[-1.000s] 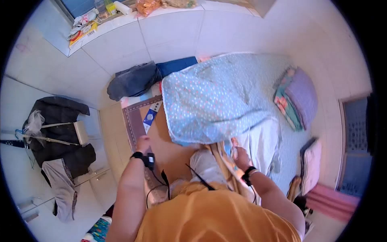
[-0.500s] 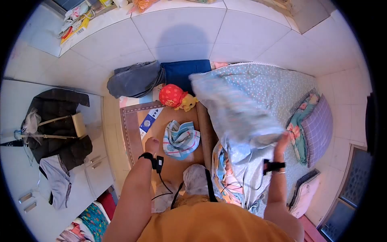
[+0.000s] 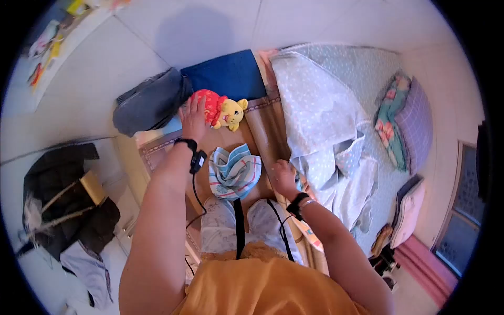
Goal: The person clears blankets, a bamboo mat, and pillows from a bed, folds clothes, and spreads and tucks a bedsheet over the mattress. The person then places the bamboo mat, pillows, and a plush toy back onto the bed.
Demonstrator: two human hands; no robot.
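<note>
A plush toy [image 3: 230, 113] with a yellow head and a red body lies on its side on the brown mat [image 3: 223, 137]. My left hand [image 3: 195, 116] touches its red body, fingers stretched out over it. Closer to me, a crumpled blue, white and pink checked cloth [image 3: 234, 172] sits on the mat between my arms. My right hand [image 3: 282, 177] is down beside the mat's raised brown fold, fingers curled; their tips are hidden. Just right of that hand, a pale dotted sheet [image 3: 320, 110] lies rumpled on the bed.
Folded dark grey clothing [image 3: 152, 102] and a blue folded item [image 3: 226, 76] lie along the wall. A purple checked pillow [image 3: 415, 126] stands at the right. A dark jacket [image 3: 60, 194] and a bag [image 3: 93, 188] hang at the left.
My right hand has let go of the dotted sheet, which now lies on the bed, and moved left to the mat. My left hand has reached forward onto the plush toy. The view has shifted.
</note>
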